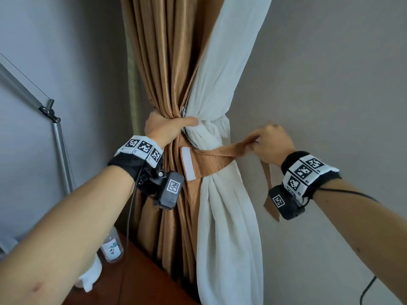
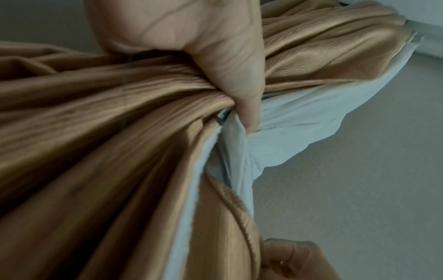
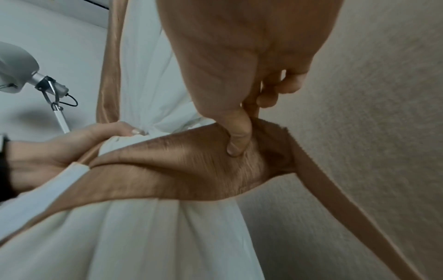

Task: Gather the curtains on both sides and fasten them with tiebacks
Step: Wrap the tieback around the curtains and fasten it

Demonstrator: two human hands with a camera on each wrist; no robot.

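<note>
Left of the wall (image 1: 330, 73), the left hand (image 1: 167, 126) clenches the gathered tan curtain (image 1: 163, 62) and white lining (image 1: 229, 62); rightward, the right hand (image 1: 272, 143) pinches the tan tieback (image 1: 211, 160) wrapping them. Soft, limp and likely slippery, it is best held near its end.

Gathered curtains, tieback half wrapped

Tan ribbed curtain (image 1: 169, 69) and white sheer curtain (image 1: 226, 69) bunched together at mid-height against the wall. Matching tan tieback (image 1: 211, 159) looped around the bundle, white fastening strip (image 1: 188, 164) exposed in front, free end trailing down at the right.
</note>
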